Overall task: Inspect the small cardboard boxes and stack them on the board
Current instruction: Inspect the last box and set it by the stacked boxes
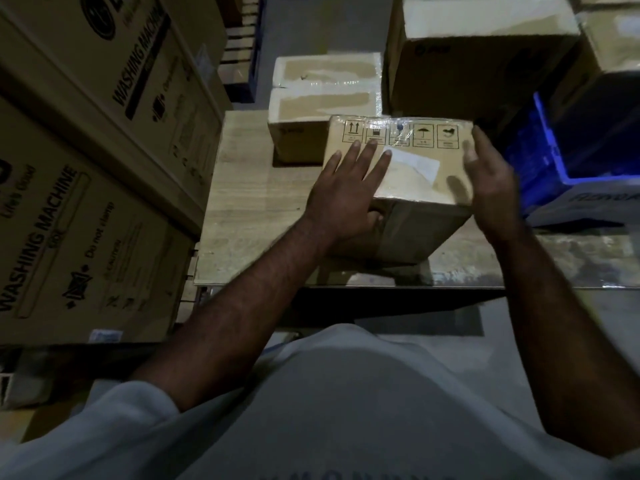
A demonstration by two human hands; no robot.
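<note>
The box point(415, 183) lies long side left-to-right, arrows pointing away; left hand point(341, 199) flat on top; right hand point(491, 188) flat against its right end.

The light is dim. Tall brown washing-machine cartons point(86, 168) wall the left, a blue plastic crate point(554, 161) sits right, over grey concrete floor point(561, 327).

Wooden board point(242, 202), taped cardboard box point(301, 140) at far edge
</note>
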